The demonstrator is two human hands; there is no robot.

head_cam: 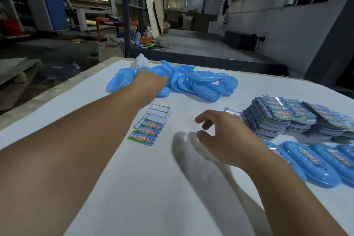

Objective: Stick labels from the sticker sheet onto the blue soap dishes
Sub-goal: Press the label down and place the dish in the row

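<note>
Left hand (151, 80) is laid on the heap of unlabelled blue soap dishes (193, 80) at the bench's far edge, presumably to fetch one; grip cannot be told. Right hand (222, 136) hovers loosely curled, empty, beside the sticker sheet (149, 125) mid-bench. Labelled dishes (310, 161) are rowed at the right edge.

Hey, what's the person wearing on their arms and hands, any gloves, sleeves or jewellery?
Nothing that shows. The left hand and right hand are bare, with no gloves, rings, watch or bracelets visible. Both forearms are uncovered up to the picture's edge, so no sleeves are in view.
</note>
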